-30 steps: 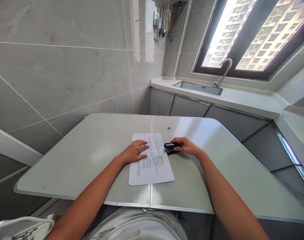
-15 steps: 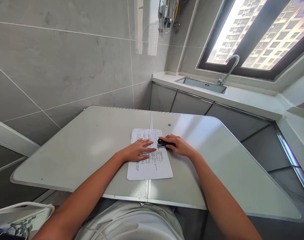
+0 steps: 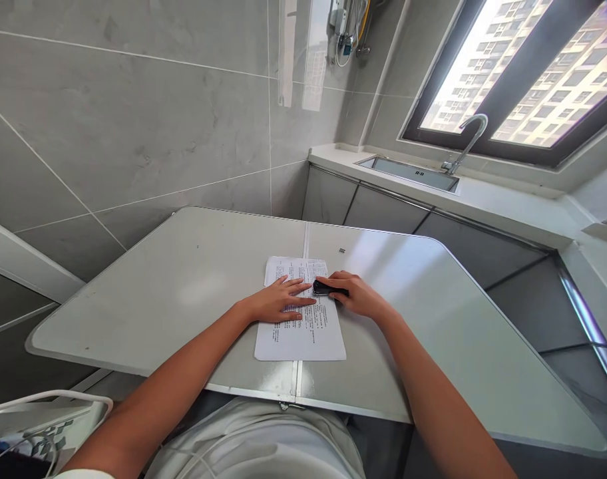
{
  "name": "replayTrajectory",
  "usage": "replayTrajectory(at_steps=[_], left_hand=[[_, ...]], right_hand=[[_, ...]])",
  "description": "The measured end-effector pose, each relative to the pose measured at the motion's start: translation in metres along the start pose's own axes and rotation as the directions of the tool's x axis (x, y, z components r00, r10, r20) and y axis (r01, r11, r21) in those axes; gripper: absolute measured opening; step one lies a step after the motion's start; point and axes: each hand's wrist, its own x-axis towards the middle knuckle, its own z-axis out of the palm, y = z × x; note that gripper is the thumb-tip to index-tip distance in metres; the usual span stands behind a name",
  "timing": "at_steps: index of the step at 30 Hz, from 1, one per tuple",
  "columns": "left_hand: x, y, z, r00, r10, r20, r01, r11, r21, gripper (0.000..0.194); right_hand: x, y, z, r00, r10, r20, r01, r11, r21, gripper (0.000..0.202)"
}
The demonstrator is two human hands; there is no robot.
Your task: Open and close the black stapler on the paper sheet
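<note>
Printed paper [image 3: 303, 342] lies on the table, across its middle seam; whether it is one sheet or several I cannot tell. My left hand [image 3: 281, 301] rests flat on the paper with the fingers spread, their tips pointing at the stapler. A black stapler [image 3: 332, 289] is gripped in my right hand [image 3: 357, 294], at the paper's right edge. Its front end reaches over the print, near my left fingertips. Beyond the paper's top right corner, a small strip of staples [image 3: 342, 251] lies on the table.
The pale folding table [image 3: 194, 266] stands close to a grey tiled wall [image 3: 134, 133]. Behind it on the right runs a white counter [image 3: 503, 199] with a sink [image 3: 408, 171] and a curved tap [image 3: 476, 133] below a window. A white-framed item with cables [image 3: 48, 426] is at lower left.
The stapler's front end now sits slightly further left and lower over the paper, with my right hand pressed closer on it. My left hand stays flat on the page. The view has shifted slightly.
</note>
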Motion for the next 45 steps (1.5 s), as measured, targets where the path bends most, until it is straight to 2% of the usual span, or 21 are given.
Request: replayTrajectory(at_steps=[3, 9, 13, 16, 22, 25, 28, 32, 34, 36, 38, 41, 43, 44, 45], left_hand=[[0.0, 0.0, 0.001, 0.999, -0.005, 0.047, 0.003, 0.999, 0.052, 0.053], [0.001, 0.0, 0.002, 0.999, 0.039, -0.019, -0.037, 0.997, 0.063, 0.052], [0.001, 0.001, 0.002, 0.998, 0.023, 0.056, -0.031, 0.988, 0.15, 0.052], [0.0, -0.001, 0.003, 0.998, 0.01, 0.064, -0.021, 0.985, 0.168, 0.053], [-0.001, 0.0, 0.001, 0.999, 0.009, 0.05, -0.017, 0.988, 0.156, 0.053], [-0.001, 0.003, -0.003, 0.998, 0.003, 0.066, -0.014, 0.987, 0.159, 0.052], [-0.001, 0.005, -0.005, 0.995, -0.013, 0.097, -0.004, 0.986, 0.168, 0.051], [-0.002, 0.001, -0.005, 0.993, -0.026, 0.116, 0.008, 0.988, 0.154, 0.051], [-0.002, -0.002, -0.004, 0.992, -0.033, 0.118, 0.017, 0.991, 0.135, 0.054], [-0.003, -0.005, -0.003, 0.992, -0.038, 0.121, 0.023, 0.992, 0.122, 0.059], [-0.003, -0.005, -0.003, 0.992, -0.04, 0.119, 0.025, 0.992, 0.124, 0.062], [-0.003, -0.004, -0.003, 0.997, -0.031, 0.076, 0.02, 0.988, 0.151, 0.061], [-0.002, -0.005, -0.006, 0.999, -0.041, -0.015, 0.043, 0.983, 0.179, 0.057], [-0.001, -0.008, -0.007, 0.994, -0.065, -0.087, 0.081, 0.977, 0.195, 0.052], [-0.002, -0.012, -0.009, 0.98, -0.107, -0.17, 0.143, 0.967, 0.21, 0.045]], right_hand=[[0.001, 0.001, 0.004, 1.0, -0.005, -0.005, 0.005, 1.0, -0.023, 0.057], [0.002, 0.002, 0.009, 1.0, 0.015, 0.014, -0.014, 0.998, -0.065, 0.059], [0.004, -0.003, 0.008, 0.996, 0.05, 0.079, -0.036, 0.986, -0.164, 0.066], [0.006, -0.01, 0.008, 0.988, 0.079, 0.13, -0.043, 0.966, -0.257, 0.071], [0.005, -0.022, 0.02, 0.99, 0.098, 0.1, -0.045, 0.901, -0.432, 0.071], [0.0, -0.016, 0.023, 0.997, 0.056, 0.045, -0.036, 0.932, -0.362, 0.066], [-0.009, -0.001, 0.015, 0.999, 0.035, 0.023, -0.031, 0.987, -0.16, 0.067], [-0.027, 0.025, -0.01, 0.989, 0.146, 0.017, -0.146, 0.989, -0.023, 0.068], [-0.036, 0.038, -0.023, 0.969, 0.245, 0.002, -0.245, 0.969, -0.002, 0.056], [-0.042, 0.049, -0.029, 0.935, 0.355, -0.006, -0.355, 0.935, -0.002, 0.033], [-0.043, 0.056, -0.029, 0.887, 0.456, -0.08, -0.459, 0.888, -0.023, 0.016], [-0.031, 0.055, -0.016, 0.765, 0.541, -0.35, -0.568, 0.822, 0.031, 0.016], [-0.017, 0.046, -0.004, 0.685, 0.563, -0.463, -0.576, 0.807, 0.13, 0.019], [-0.008, 0.038, 0.003, 0.677, 0.563, -0.475, -0.558, 0.813, 0.168, 0.02], [0.0, 0.03, 0.01, 0.695, 0.55, -0.462, -0.53, 0.827, 0.187, 0.02]])
